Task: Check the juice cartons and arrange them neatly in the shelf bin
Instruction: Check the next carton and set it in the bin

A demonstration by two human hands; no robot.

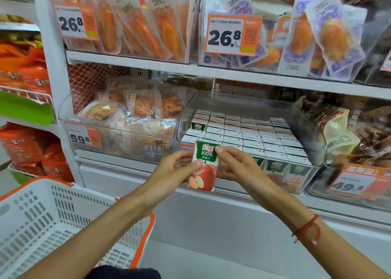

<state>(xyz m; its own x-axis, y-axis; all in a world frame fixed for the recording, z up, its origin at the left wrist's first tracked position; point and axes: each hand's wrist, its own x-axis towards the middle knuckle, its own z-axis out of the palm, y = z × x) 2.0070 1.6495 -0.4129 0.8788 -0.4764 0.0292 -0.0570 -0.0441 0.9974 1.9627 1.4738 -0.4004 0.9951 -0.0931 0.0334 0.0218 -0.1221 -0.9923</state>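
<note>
Both hands on one small rectangular green-and-white apple juice carton (203,166), held upright, front face to camera, just in front of the clear plastic shelf bin (313,130). Left hand (169,169) pinches the carton's left edge, thumb across the lower front, fingers wrapped behind. Right hand (234,162) pinches the top right corner, thumb tip on the green panel, remaining fingers loosely curled. Neither hand is holding anything else. Handling, my read: light, stiff paperboard, faces give if squeezed, coated surface a bit slick. Best grip is on the narrow side edges or corners, light pressure, keeping clear of the top fold. The bin sits directly beyond the fingertips, packed with rows of matching cartons (249,134) standing upright, tops showing. The rows near the left hand look stepped and less even than those past the right hand, so a slot there seems likely, but can't confirm a free gap. White slotted plastic basket with orange trim (42,221) sits below the left forearm, well apart from the carton.
</note>
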